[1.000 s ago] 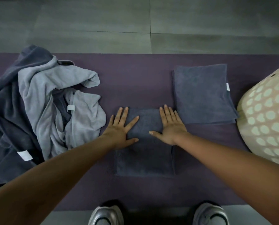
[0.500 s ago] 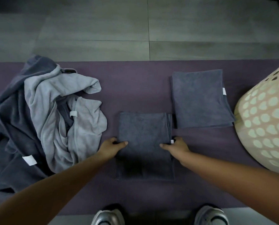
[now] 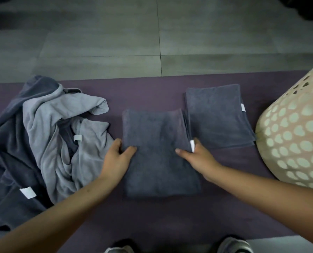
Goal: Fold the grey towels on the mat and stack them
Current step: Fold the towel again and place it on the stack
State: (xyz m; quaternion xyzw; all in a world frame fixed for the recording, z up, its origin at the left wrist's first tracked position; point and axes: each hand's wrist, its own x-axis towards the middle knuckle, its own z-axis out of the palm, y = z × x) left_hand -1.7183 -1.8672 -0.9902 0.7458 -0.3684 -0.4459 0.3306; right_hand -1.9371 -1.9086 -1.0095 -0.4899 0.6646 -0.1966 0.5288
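A folded dark grey towel (image 3: pixel 157 152) lies in the middle of the purple mat (image 3: pixel 152 216). My left hand (image 3: pixel 116 159) grips its left edge, thumb on top and fingers tucked under. My right hand (image 3: pixel 199 157) grips its right edge beside a white label, thumb lying on the cloth. A second folded dark grey towel (image 3: pixel 217 115) lies flat just to the right and further back, its left edge almost touching the held towel. A heap of unfolded dark and light grey towels (image 3: pixel 42 139) lies at the left.
A cream laundry basket (image 3: pixel 294 136) with round holes stands at the right edge, close to the folded towel. Grey floor tiles (image 3: pixel 152 33) lie beyond the mat. My two shoes (image 3: pixel 232 245) show at the bottom edge.
My hands went from pressing flat on the towel's far part to gripping its left and right edges. The held towel now sits closer to the folded one.
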